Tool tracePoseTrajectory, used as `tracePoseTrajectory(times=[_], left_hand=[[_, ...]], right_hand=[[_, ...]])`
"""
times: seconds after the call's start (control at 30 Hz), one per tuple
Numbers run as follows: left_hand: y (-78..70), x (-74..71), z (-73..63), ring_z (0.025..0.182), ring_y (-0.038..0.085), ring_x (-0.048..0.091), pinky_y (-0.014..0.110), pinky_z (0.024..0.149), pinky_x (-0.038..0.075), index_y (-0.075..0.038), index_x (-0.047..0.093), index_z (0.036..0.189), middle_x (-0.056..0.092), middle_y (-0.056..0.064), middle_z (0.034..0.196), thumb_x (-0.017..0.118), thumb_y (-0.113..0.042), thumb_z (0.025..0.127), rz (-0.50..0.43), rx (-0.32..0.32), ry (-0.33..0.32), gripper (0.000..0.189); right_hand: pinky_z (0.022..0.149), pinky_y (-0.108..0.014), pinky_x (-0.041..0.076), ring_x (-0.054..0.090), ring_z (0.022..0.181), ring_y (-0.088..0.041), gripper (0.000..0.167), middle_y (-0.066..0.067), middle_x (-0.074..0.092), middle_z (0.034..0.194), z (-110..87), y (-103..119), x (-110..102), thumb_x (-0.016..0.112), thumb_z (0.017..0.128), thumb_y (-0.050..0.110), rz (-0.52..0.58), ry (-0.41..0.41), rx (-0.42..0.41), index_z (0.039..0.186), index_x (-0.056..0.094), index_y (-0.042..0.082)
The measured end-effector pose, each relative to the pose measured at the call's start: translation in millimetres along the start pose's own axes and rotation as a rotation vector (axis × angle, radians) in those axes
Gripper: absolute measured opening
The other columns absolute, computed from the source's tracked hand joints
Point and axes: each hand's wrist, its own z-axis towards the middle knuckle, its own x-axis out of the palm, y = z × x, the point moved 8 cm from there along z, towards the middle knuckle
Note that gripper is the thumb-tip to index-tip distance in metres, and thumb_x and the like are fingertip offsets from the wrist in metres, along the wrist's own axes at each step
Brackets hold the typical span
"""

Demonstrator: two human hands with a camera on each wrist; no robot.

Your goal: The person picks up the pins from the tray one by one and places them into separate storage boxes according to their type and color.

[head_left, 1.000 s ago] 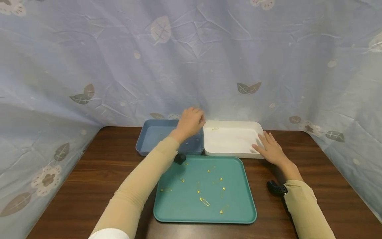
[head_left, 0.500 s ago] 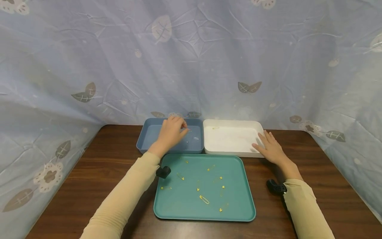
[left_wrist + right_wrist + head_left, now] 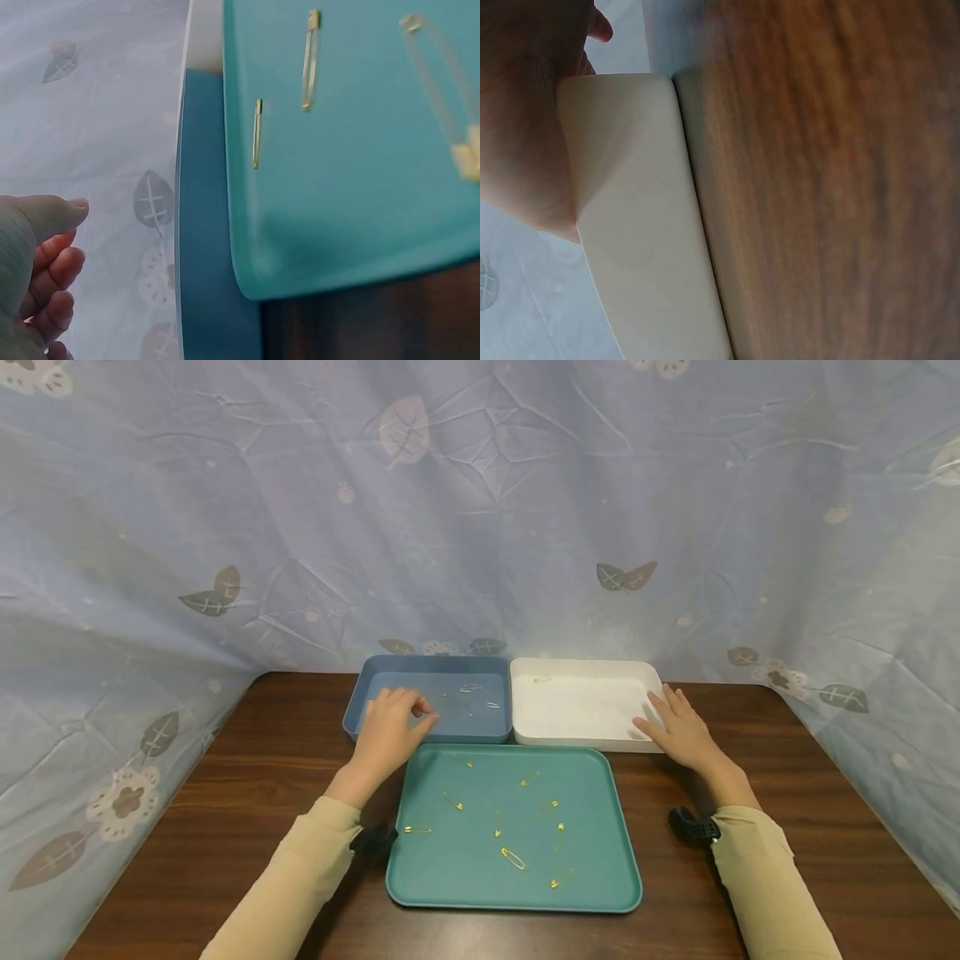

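Note:
My left hand [image 3: 390, 727] is over the near left part of the blue tray [image 3: 386, 665], fingers loosely bent. In the left wrist view nothing shows between its thumb [image 3: 64, 214] and fingers. Several silver-looking pins [image 3: 470, 687] lie in the blue tray. With fingers spread, my right hand [image 3: 684, 735] rests on the right rim of the white tray [image 3: 592, 742]. A gold safety pin [image 3: 542, 680] lies at that tray's back left. Several more gold safety pins, one larger pin [image 3: 513, 859] among them, are scattered over the green tray [image 3: 457, 881].
The blue and white trays stand side by side at the back of the brown wooden table [image 3: 225, 827], with the green tray in front of them. A patterned cloth [image 3: 480, 527] hangs behind the table and along its sides.
My left hand has moved left and toward me, from the blue tray's right side to its near left, uncovering pins there. The right hand stays at the white tray's rim.

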Motion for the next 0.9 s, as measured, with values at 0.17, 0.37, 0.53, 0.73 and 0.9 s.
tracePoseTrajectory(times=[0.17,0.37,0.53,0.73,0.9], left_hand=[[6.6,-7.2,-19.7,0.083,0.023,0.050,0.040,0.075,0.036,-0.013,0.066,0.089,0.065,0.004,0.086,0.074,-0.025,0.087,-0.060,-0.049,-0.016,0.015],[20.0,-6.9,-43.9,0.083,0.024,0.051,0.049,0.085,0.039,-0.012,0.066,0.089,0.064,0.005,0.085,0.074,-0.025,0.087,-0.161,-0.135,-0.013,0.016],[30.4,-6.4,-60.9,0.079,0.021,0.052,0.039,0.080,0.043,-0.011,0.067,0.086,0.065,0.005,0.082,0.075,-0.021,0.086,-0.273,-0.215,-0.011,0.013],[39.8,-1.2,-79.5,0.073,0.013,0.049,0.023,0.065,0.042,-0.012,0.067,0.086,0.060,0.003,0.080,0.075,-0.023,0.086,-0.354,-0.313,0.035,0.014],[44.3,6.3,-91.7,0.073,0.011,0.049,0.021,0.064,0.042,-0.013,0.067,0.087,0.058,0.002,0.081,0.076,-0.025,0.086,-0.398,-0.338,0.078,0.015]], right_hand=[[0.110,-0.074,0.008,0.002,0.146,-0.053,0.080,-0.031,0.006,0.159,1.6,-2,-1,0.042,0.099,0.055,-0.042,0.024,0.012,0.153,0.022,-0.001],[0.110,-0.074,0.008,0.002,0.147,-0.052,0.079,-0.030,0.005,0.160,2.6,-3,-1,0.044,0.100,0.052,-0.055,0.046,0.030,0.153,0.021,-0.001],[0.110,-0.074,0.008,0.001,0.147,-0.051,0.079,-0.030,0.005,0.160,2.2,-3,1,0.044,0.100,0.051,-0.049,0.040,0.034,0.153,0.022,-0.002],[0.111,-0.073,0.009,0.003,0.147,-0.051,0.078,-0.030,0.007,0.160,2.1,-3,2,0.044,0.099,0.051,-0.062,0.035,0.039,0.153,0.023,-0.001],[0.111,-0.072,0.010,0.004,0.146,-0.052,0.078,-0.031,0.007,0.159,2.9,-3,2,0.044,0.100,0.052,-0.072,0.038,0.039,0.152,0.023,-0.002]])
